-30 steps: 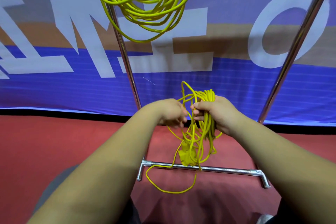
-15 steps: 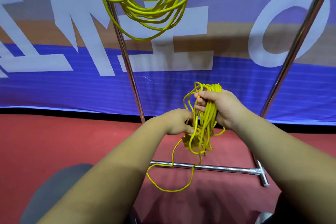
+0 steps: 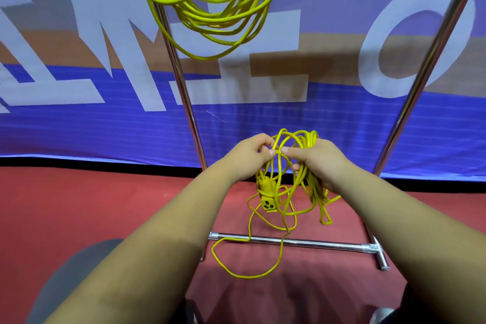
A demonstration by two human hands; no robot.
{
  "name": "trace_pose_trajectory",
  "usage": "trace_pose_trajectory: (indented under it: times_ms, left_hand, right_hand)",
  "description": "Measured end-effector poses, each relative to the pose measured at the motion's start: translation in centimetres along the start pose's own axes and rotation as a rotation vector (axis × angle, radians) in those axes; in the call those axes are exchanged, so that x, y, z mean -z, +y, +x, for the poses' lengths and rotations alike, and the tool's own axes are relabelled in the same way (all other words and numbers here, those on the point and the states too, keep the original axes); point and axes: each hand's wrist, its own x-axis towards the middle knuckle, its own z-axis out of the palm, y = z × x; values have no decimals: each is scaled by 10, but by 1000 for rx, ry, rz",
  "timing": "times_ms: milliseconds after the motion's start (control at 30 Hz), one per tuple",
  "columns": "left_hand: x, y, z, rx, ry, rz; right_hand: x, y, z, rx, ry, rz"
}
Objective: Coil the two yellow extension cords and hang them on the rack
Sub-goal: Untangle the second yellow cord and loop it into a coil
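Observation:
One yellow extension cord (image 3: 210,13) hangs in loose loops from the top of the metal rack (image 3: 181,87); its hanging point is out of frame. I hold the second yellow cord (image 3: 302,139) as a bundle in front of the rack. My right hand (image 3: 318,160) grips the bundle of loops. My left hand (image 3: 252,152) pinches a strand at the bundle's top. The cord's yellow socket end (image 3: 268,197) dangles below my hands, and a loose loop (image 3: 236,263) trails onto the floor over the rack's base bar (image 3: 328,243).
The rack's two chrome uprights rise at centre and right (image 3: 431,60). A blue banner (image 3: 79,126) with large white letters stands right behind the rack. Red floor (image 3: 79,205) spreads below. A grey rounded object (image 3: 65,279) sits at lower left.
My left hand rose from below the bundle to its top and now pinches a strand beside my right thumb. The socket end swung into view below the hands.

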Motion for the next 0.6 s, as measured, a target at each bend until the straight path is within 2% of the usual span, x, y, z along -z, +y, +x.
trace_pose_trajectory:
  times_ms: [200,333,467,600]
  left_hand:
    - [-4,9,-3,84,44,-194]
    - [1,22,-7,100,56,-403]
    - [10,40,-7,143,173,-688]
    - [27,43,-4,144,339,-1053]
  right_hand:
    - [-4,0,-2,49,23,-196]
    - [-2,-4,5,83,73,-318]
    - [0,0,11,59,175,-327]
    - [6,9,15,-69,254,-286]
